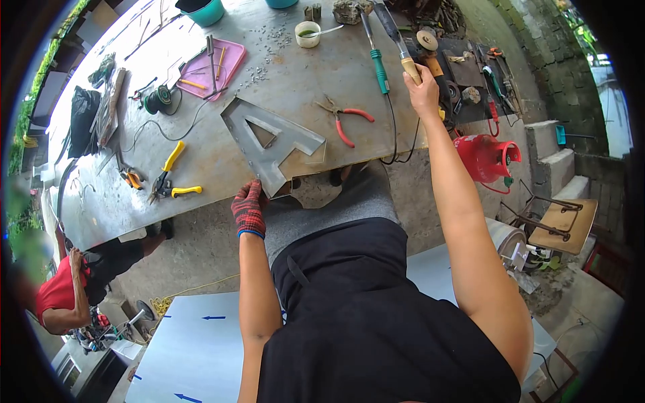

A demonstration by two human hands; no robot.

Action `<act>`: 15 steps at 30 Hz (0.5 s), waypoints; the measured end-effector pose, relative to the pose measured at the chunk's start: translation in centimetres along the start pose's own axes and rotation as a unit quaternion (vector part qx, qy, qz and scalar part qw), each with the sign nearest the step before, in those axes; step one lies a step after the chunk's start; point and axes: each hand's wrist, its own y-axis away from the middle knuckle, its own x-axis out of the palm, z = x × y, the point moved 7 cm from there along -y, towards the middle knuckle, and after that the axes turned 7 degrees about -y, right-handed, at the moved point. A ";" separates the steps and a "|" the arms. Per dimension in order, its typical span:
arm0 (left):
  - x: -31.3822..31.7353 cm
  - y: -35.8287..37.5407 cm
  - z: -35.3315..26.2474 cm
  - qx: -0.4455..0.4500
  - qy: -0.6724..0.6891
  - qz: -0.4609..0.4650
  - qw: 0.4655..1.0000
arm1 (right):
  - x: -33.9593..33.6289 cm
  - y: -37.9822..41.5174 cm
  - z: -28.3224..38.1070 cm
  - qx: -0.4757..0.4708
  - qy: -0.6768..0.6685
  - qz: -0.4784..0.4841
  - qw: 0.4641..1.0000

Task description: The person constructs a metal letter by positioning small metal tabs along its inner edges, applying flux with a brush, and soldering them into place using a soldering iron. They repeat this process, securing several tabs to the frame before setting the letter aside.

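Note:
My left hand (248,209), in a red and black knit glove, is closed at the table's front edge, its fingertips pinching the lower end of a sheet-metal letter A (272,151). The letter lies flat, with raised side walls. My bare right hand (424,93) is stretched out to the far right, wrapped round the wooden handle of a soldering iron (398,43) with a dark metal front end. Beside it lies a green-handled soldering iron (378,67) with a black cable. Red-handled pliers (342,119) rest open between the letter and the irons.
Yellow-handled snips (173,171), a wire spool (158,101), a pink tray (218,67) and a small cup (308,35) sit on the metal table (107,201). A red gas cylinder (480,158) stands off the right edge. Another person (64,295) is at the left.

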 end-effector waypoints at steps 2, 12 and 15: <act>0.2 0.3 -0.2 0.004 0.002 0.008 1.000 | 0.8 -0.6 -1.0 0.001 -0.005 0.003 1.000; 0.1 0.5 -0.3 -0.004 -0.011 0.013 1.000 | 3.2 -2.3 -6.5 -0.008 0.030 0.067 0.997; 0.2 0.5 -0.3 -0.008 -0.014 0.013 1.000 | 3.3 -3.1 -7.6 0.006 0.064 0.102 0.993</act>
